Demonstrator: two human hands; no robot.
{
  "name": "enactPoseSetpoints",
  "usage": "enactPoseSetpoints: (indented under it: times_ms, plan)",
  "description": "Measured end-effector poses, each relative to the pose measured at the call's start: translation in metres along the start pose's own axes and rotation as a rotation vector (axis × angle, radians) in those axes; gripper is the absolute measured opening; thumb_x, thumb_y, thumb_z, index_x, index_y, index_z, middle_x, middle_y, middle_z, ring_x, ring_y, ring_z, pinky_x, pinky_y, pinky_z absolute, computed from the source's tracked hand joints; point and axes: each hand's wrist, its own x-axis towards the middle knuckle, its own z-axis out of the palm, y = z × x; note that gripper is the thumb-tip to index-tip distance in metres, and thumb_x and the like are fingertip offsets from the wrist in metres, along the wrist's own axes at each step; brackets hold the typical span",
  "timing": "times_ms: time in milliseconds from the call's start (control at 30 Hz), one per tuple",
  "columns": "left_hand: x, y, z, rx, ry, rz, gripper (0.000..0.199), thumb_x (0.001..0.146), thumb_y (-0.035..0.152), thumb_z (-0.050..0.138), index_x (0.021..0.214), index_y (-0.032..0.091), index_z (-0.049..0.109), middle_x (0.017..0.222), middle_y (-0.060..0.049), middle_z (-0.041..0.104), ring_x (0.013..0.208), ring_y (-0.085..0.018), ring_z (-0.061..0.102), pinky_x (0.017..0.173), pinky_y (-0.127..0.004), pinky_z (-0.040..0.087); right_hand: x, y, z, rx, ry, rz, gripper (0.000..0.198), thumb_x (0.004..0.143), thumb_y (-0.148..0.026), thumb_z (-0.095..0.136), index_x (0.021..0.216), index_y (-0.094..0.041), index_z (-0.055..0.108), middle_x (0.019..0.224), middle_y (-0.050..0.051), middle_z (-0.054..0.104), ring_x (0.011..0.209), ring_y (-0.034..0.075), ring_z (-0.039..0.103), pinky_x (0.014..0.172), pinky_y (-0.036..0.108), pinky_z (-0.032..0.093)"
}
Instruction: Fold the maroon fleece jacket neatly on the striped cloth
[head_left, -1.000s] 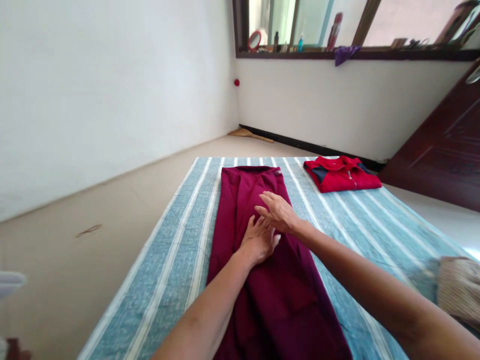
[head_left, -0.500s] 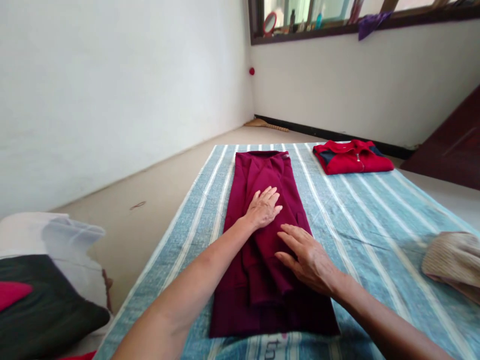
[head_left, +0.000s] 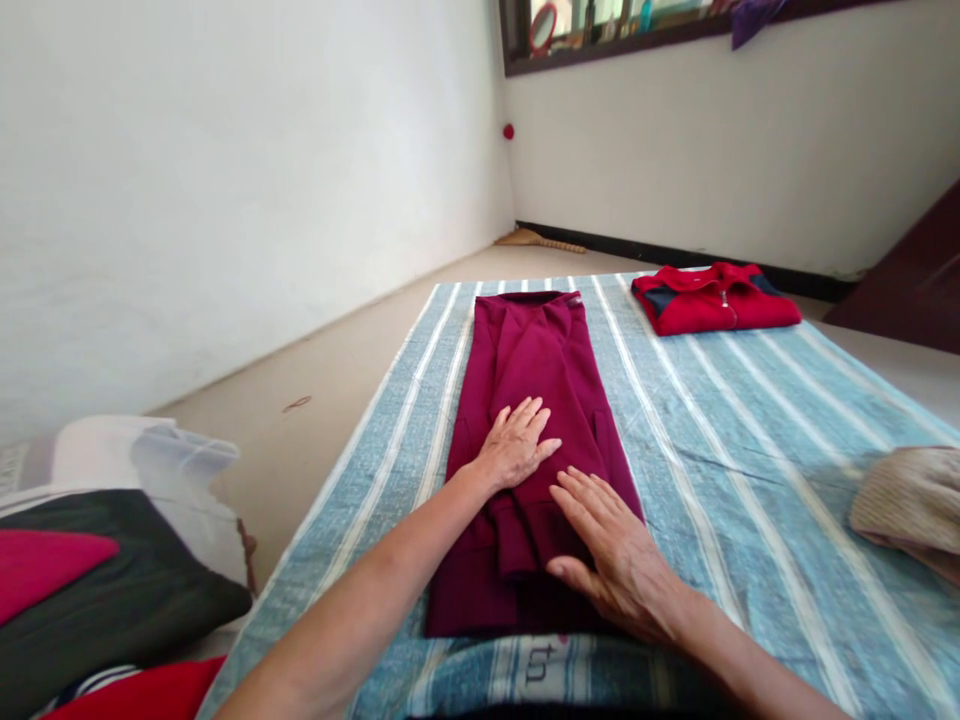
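A folded maroon garment, long and narrow with its sleeves laid inward, lies flat on the blue-and-white striped bedsheet. My left hand rests palm down on its middle, fingers outstretched. Lower and to the right, my right hand lies over the garment's right side, fingers straight and thumb apart. Neither hand grasps anything. Part of the garment's lower right corner is hidden behind my right hand.
A folded red jacket with dark shoulders sits at the far right of the sheet. Near the right edge lies a beige knitted item. Dark folded clothing and a white bag are at the left. A broom lies on the floor.
Both hands have slid slightly toward me along the maroon garment, staying flat. The camera view has tilted a little, showing more of the clothing at the left.
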Motion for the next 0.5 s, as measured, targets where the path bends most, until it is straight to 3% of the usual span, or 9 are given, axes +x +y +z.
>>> enactPoseSetpoints:
  times_ms: [233, 367, 500]
  plan:
    - [-0.048, 0.030, -0.026, -0.142, -0.013, 0.063, 0.048, 0.093, 0.043, 0.044, 0.130, 0.014, 0.049, 0.148, -0.014, 0.037, 0.139, -0.025, 0.026, 0.111, -0.047, 0.027, -0.023, 0.015, -0.003, 0.011, 0.044, 0.000, 0.058, 0.088, -0.039, 0.056, 0.138, -0.013, 0.040, 0.141, 0.017, 0.043, 0.134, 0.028, 0.034, 0.104, 0.051, 0.039]
    - [-0.075, 0.036, -0.024, -0.192, -0.084, 0.057, 0.052, 0.094, 0.047, 0.038, 0.135, 0.015, 0.045, 0.148, -0.015, 0.035, 0.139, -0.025, 0.026, 0.111, -0.049, 0.025, -0.027, 0.015, 0.000, 0.056, 0.033, 0.018, 0.061, 0.086, -0.040, 0.058, 0.139, -0.016, 0.040, 0.143, 0.015, 0.040, 0.135, 0.028, 0.032, 0.104, 0.050, 0.039]
    - [-0.078, 0.032, -0.017, -0.222, -0.073, 0.047, 0.053, 0.095, 0.048, 0.037, 0.137, 0.016, 0.043, 0.148, -0.014, 0.035, 0.140, -0.025, 0.025, 0.111, -0.050, 0.024, -0.027, 0.016, 0.000, 0.075, 0.029, 0.030, 0.059, 0.086, -0.039, 0.059, 0.139, -0.018, 0.040, 0.144, 0.014, 0.040, 0.135, 0.028, 0.033, 0.105, 0.050, 0.038]
